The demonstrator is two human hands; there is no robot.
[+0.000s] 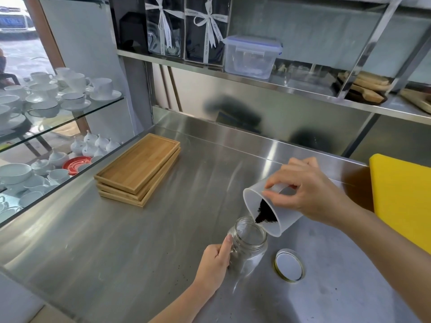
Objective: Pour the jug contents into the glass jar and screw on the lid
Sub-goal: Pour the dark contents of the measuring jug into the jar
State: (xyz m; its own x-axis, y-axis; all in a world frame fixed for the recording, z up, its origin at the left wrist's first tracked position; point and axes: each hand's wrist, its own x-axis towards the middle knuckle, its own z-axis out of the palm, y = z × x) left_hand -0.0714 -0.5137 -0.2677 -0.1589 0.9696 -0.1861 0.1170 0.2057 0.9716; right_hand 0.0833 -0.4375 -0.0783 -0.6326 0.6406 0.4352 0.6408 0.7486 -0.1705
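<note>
Grounds are sliding toward the jug lip as I'm tilting it, right hand gripping, left hand clasping the jar; overshooting risks spilling.

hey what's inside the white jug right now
A dark, grainy heap lies against the lower inside wall of the tilted white jug, near its lip, above the glass jar. The right hand covers the jug's upper side.

You had three stacked bamboo trays on the steel counter, a yellow board at its right edge, white cups and saucers on glass shelves, a clear lidded plastic box above.
</note>
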